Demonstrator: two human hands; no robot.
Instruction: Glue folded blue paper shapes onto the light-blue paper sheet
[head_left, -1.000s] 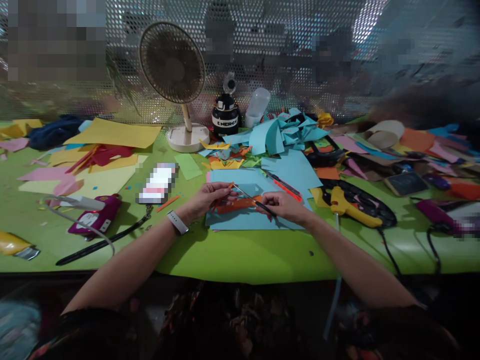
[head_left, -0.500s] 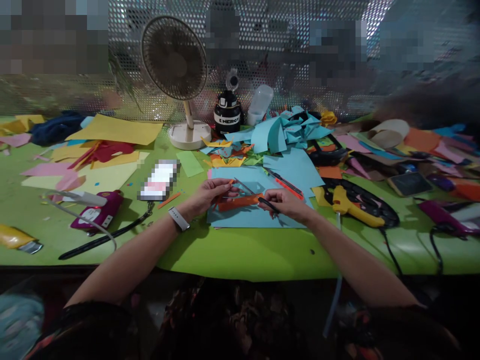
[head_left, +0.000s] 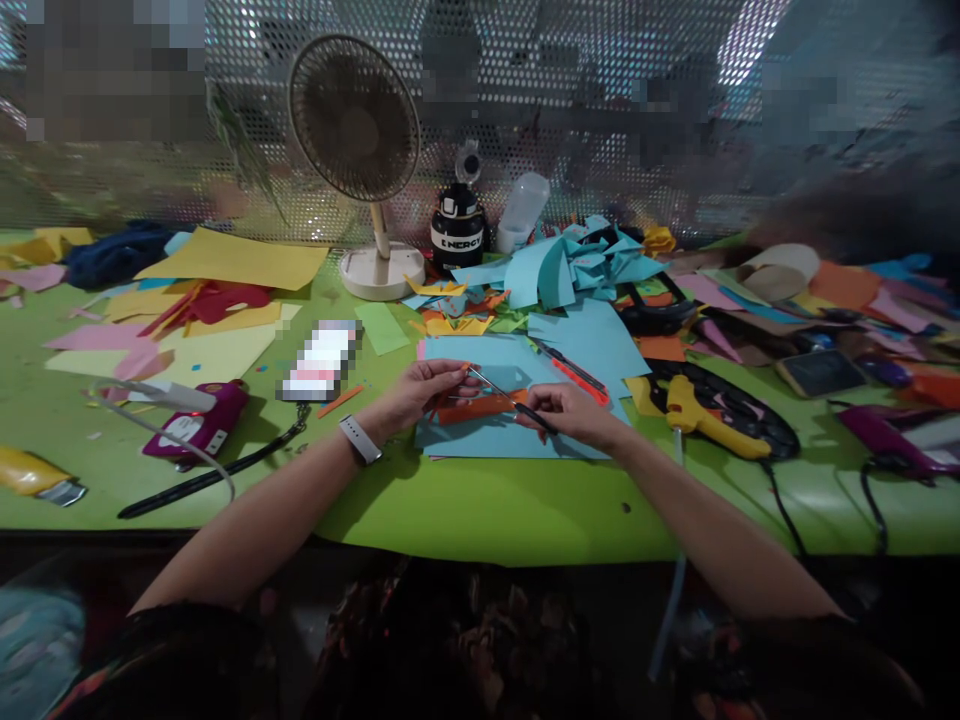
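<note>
My left hand [head_left: 431,388] is closed in a pinch on a small bit of orange paper [head_left: 467,367] at its fingertips. In my right hand [head_left: 564,412] is a slim tool [head_left: 534,416] with a black handle and a thin metal shaft; its exact kind is unclear. The shaft slants up and left, its tip at or very near the orange bit. Beneath both hands, an orange paper strip [head_left: 480,408] shows above light-blue sheets [head_left: 517,445]. Just behind my right hand lies a red-and-black cutter or pen [head_left: 577,378].
A yellow glue gun [head_left: 697,415] rests on a black tray [head_left: 772,425] to the right. At left are a phone [head_left: 322,360] and a purple device [head_left: 199,430] with a cable. A fan [head_left: 356,120], a black bottle [head_left: 456,230] and blue paper scraps [head_left: 555,268] stand behind.
The tool in my right hand has tilted slightly, its handle a little lower and its metal shaft showing more plainly. My left hand keeps its pinch on the orange bit.
</note>
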